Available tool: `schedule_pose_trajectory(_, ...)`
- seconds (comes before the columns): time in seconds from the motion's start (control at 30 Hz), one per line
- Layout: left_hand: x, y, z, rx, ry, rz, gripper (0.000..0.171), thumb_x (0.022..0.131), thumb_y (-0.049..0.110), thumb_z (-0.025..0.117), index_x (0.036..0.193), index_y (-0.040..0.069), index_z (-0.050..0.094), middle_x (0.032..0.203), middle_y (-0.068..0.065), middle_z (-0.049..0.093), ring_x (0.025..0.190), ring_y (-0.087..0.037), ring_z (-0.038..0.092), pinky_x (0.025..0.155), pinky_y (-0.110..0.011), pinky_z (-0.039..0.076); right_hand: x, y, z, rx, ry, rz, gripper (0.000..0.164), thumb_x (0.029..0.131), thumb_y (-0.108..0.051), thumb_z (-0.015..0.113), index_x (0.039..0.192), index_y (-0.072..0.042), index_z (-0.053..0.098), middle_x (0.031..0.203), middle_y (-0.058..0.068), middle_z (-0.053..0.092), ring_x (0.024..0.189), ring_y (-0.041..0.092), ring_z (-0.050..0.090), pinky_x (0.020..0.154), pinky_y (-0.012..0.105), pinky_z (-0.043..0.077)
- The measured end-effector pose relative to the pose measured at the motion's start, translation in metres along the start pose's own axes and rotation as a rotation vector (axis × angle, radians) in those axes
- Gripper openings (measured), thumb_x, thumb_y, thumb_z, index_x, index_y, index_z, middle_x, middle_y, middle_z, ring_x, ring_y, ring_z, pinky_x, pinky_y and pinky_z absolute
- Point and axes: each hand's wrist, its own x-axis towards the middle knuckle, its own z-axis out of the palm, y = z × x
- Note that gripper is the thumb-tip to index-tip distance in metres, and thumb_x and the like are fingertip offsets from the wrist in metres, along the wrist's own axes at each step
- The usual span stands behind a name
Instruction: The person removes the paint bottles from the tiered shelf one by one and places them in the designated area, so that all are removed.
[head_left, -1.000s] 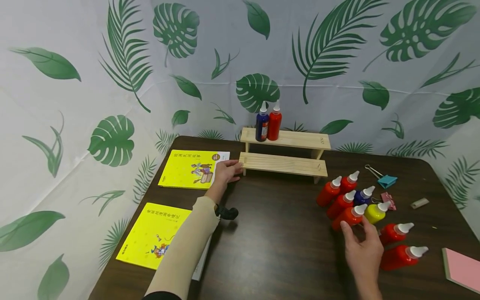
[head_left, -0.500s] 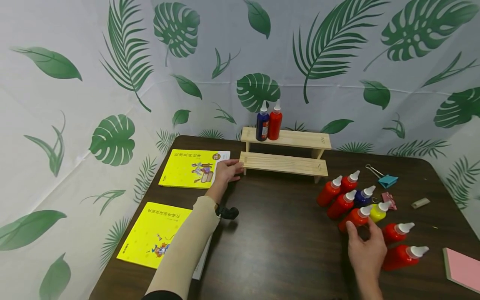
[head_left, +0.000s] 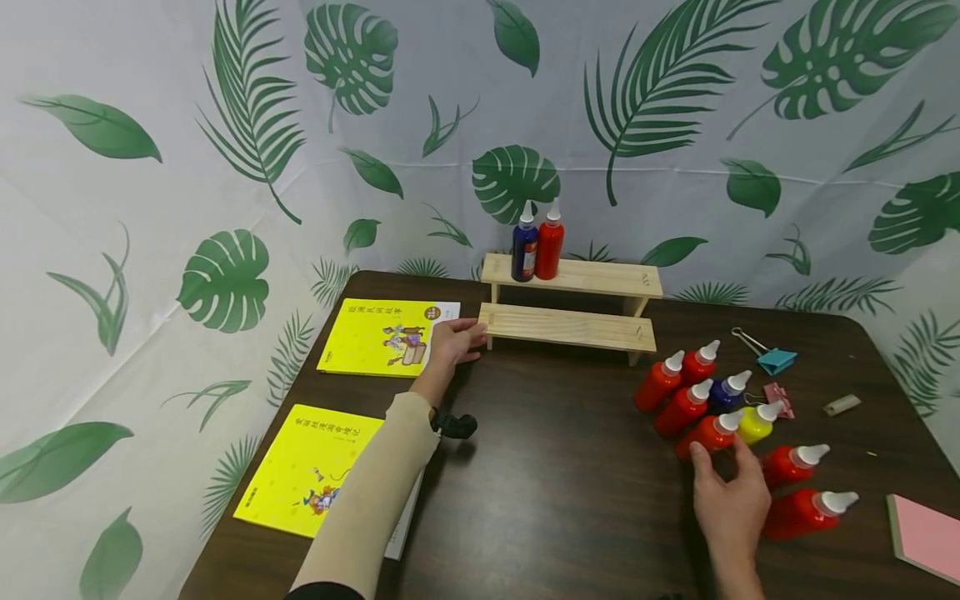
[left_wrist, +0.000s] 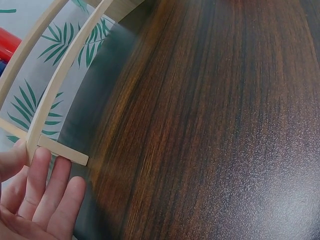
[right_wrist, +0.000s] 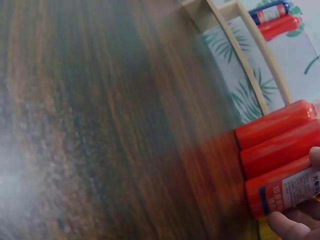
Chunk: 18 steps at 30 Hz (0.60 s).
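Observation:
At the left end of a two-tier wooden shelf [head_left: 566,327], my left hand [head_left: 452,343] pinches the lower board [left_wrist: 60,80], thumb above and fingers below. My right hand [head_left: 729,504] holds a red squeeze bottle [head_left: 702,437] with a white nozzle cap, thumb on one side and fingers on the other. Its printed label [right_wrist: 295,190] shows in the right wrist view. Other red bottles [head_left: 657,385], a dark blue bottle [head_left: 724,395] and a yellow bottle [head_left: 755,425] stand close around it. A blue bottle [head_left: 524,252] and a red bottle [head_left: 550,250] stand on the upper tier.
Two yellow books [head_left: 378,337] lie along the left side of the dark table [head_left: 540,467]. A blue binder clip [head_left: 776,361], a pink clip [head_left: 778,400], a small pale block [head_left: 841,406] and a pink notepad [head_left: 930,533] are on the right.
The right hand and the red bottle it holds have shifted slightly right, overlapping more of the yellow bottle, then stayed nearly still. The left hand has kept its place on the shelf.

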Motion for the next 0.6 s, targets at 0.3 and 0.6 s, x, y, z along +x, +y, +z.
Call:
schedule_pose_trajectory(0.3,0.000,-0.001,0.000,-0.001,0.005,0.011,0.033,0.086,0.022,0.072,0.115,0.006,0.068,0.103,-0.011,0.072,0.082,-0.016,0.071,0.070,-0.034,0.059,-0.010,-0.014,-0.012,0.021,0.021,0.073,0.060,0.091,-0.033,0.063,0.145,-0.018,0.042,0.141,0.012,0.049,0.121,0.034,0.054,0.089,0.045,0.047)
schedule_pose_trajectory(0.6,-0.001,-0.001,0.001,0.003,0.009,0.009,0.033,0.086,0.023,0.073,0.114,0.006,0.068,0.101,-0.011,0.072,0.082,-0.016,0.071,0.067,-0.032,0.059,-0.024,-0.050,-0.031,0.216,0.265,-0.266,0.045,0.086,-0.012,0.071,0.130,-0.018,0.060,0.121,0.006,0.062,0.109,0.008,0.061,0.079,0.006,0.046)
